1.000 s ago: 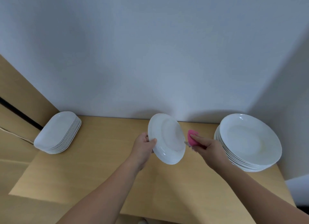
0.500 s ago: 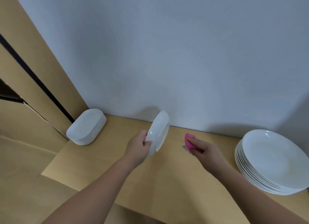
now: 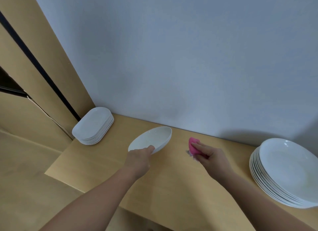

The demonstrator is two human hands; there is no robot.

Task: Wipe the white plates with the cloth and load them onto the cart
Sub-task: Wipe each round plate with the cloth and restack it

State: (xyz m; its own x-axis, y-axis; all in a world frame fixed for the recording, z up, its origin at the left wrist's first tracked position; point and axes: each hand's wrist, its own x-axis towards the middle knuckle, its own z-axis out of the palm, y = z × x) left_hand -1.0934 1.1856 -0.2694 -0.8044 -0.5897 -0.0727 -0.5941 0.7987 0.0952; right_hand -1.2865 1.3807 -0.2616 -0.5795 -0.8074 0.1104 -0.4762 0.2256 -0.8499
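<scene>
My left hand (image 3: 140, 157) grips the near rim of a round white plate (image 3: 152, 139), held nearly level just above the wooden tabletop (image 3: 163, 182), its hollow side up. To its right, my right hand (image 3: 210, 157) pinches a folded pink cloth (image 3: 193, 146), a hand's width away from the plate. A stack of several round white plates (image 3: 285, 174) stands at the right end of the table. No cart is in view.
A stack of several oblong white plates (image 3: 93, 125) sits at the table's far left corner, beside a tan panel with a black strip (image 3: 43, 70). A pale grey wall (image 3: 172, 58) runs behind the table. The near table edge drops off at lower left.
The plate has tipped from upright on edge to nearly flat and moved left, away from the cloth. My view has swung left, so the round stack sits farther right.
</scene>
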